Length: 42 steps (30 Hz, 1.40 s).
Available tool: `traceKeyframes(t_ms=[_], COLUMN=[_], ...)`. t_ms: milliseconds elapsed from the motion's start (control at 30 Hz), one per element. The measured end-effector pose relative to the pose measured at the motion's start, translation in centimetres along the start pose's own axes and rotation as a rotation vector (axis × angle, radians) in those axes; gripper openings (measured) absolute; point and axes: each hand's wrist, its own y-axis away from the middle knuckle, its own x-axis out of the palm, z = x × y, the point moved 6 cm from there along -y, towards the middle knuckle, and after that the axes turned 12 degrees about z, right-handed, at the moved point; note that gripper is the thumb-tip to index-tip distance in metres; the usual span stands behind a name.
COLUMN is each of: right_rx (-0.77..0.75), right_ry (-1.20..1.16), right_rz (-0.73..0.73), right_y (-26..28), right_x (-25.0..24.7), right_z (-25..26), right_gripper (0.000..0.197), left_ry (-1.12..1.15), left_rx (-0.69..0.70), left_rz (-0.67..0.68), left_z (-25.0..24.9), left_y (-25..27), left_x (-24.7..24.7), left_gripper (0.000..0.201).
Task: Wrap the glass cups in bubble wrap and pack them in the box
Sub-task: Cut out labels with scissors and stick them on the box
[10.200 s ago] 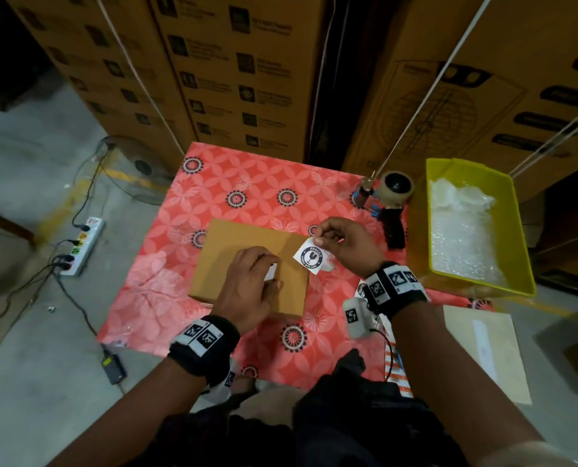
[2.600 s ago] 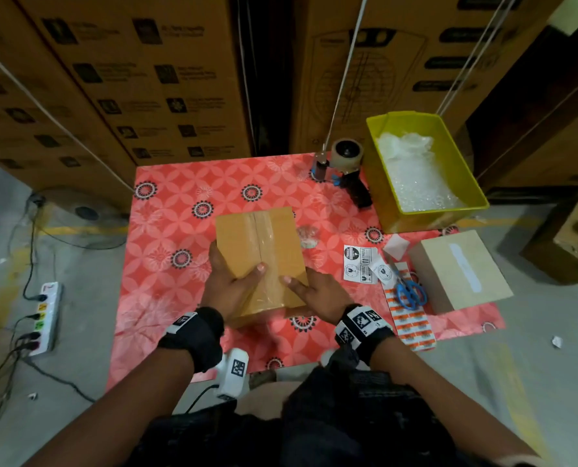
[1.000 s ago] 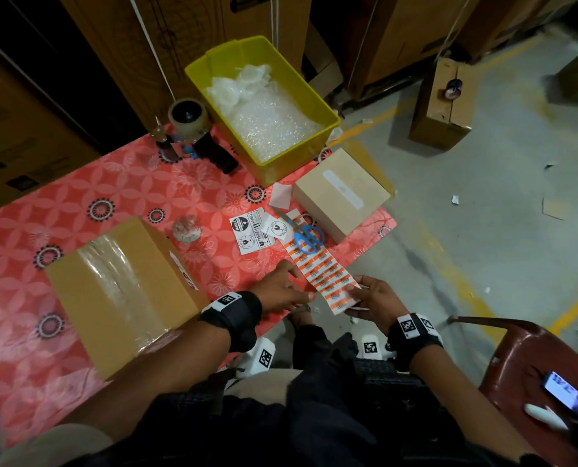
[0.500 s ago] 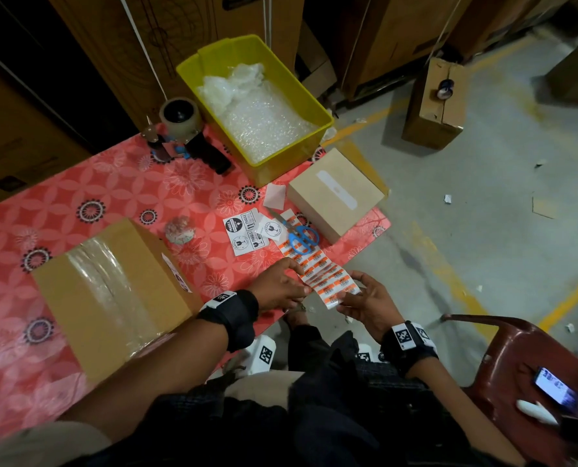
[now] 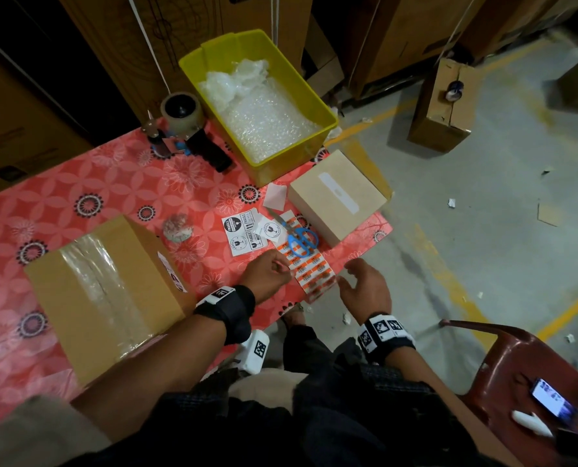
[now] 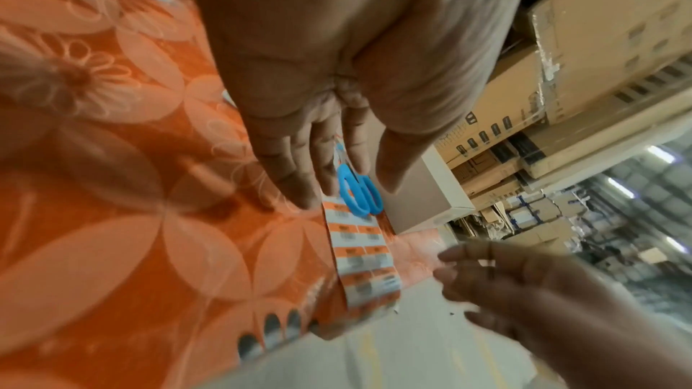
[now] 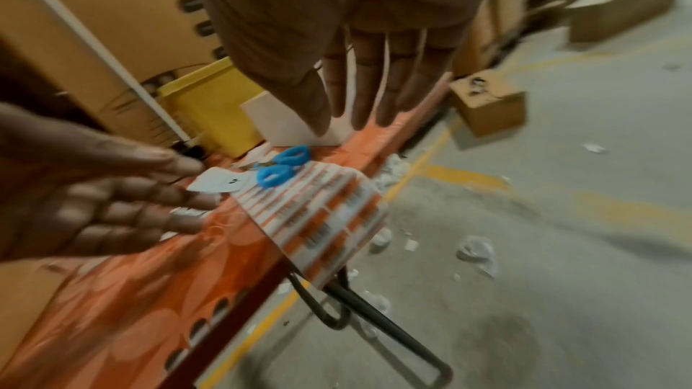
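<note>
hovering beside the label sheet – left hand and right hand, fingers loose, holding nothing – motion-blurred

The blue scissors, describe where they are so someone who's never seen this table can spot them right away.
Start at the yellow bin of bubble wrap on the red flowered table. Just in front of it stands a small pale box; the blue scissors lie by its left side, on a sheet of orange-and-white labels. Their bright blue handle loops are the only blue thing among the stickers.
</note>
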Motion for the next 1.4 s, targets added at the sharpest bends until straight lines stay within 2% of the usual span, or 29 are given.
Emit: traceKeyframes(t_ms=[100,167,233,333,433,633,833,933,1067,1167,1267,1300,1400], right_rx=[-0.201,-0.281,-0.304,-0.288,-0.274,-0.265,-0.256,-0.367,-0.521,-0.506,-0.477,-0.486,-0.449], right_ry=[-0.011,0.049,0.128,0.301,0.367,0.295,0.09,0.093,0.126,0.18,0.2,0.167,-0.032], right_rz=[0.046,0.069,0.091,0.138,0.116,0.121,0.093,0.083,0.155,0.245,0.325,0.306,0.121], right_y=[-2.6,-4.9,-7.0,-8.9,-9.5,-9.5,-9.9,-10.4,-12.3,-13.8,-15.1,-15.1,-14.0], right_x=[0.4,1.1,2.1,3.6,4.3,4.2,2.7,2.5,3.6,4.5,5.4,5.1,3.0], right_z=[4.7,7.5,9.6,11.1,11.0,10.1,11.6,13.8,17.0,18.5,18.4,18.3,15.9], right_gripper=[0.032,0.037,0.036,0.038,0.041,0.06,0.039,0.031,0.029,0.025,0.033,0.034,0.036], left_ry=[-0.425,-0.731,-0.906,-1.062,-1.182,-1.157,-1.142,-1.106,-1.114,-1.113,-1.064,-1.045,-1.047], left_rx=[0.068,0.035,-0.022,-0.152,-0.189,-0.203,-0.209,-0.196,-0.181,-0.187,-0.139,-0.123,-0.128], left_rz=[-0.036,-0.03,-0.001,0.083,0.095,0.021,0.001,-0.004,0.04,0.083,0.06,0.06,0.08], left_z=[-1.0,-1.6,-1.7,-0.5,0.6,1.5,0.2,-0.3,0.3,0.5,0.4,0.4,0.6], left_y=[-0.9,-1.4,-1.9,-2.2,-2.0,-1.7,-1.4,-1.1,-1.3,-1.4,-1.3,-1.4,-1.7], left_x=[-0.8,-0.6,0.0,0.4,-0.1,-0.8,-0.7,-0.5,0.1,0.6,0.9,1.0,1.3], left_gripper=[0.049,0.072,0.088,0.098,0.092,0.083,0.078,0.075,0.083,0.09,0.096,0.095,0.096])
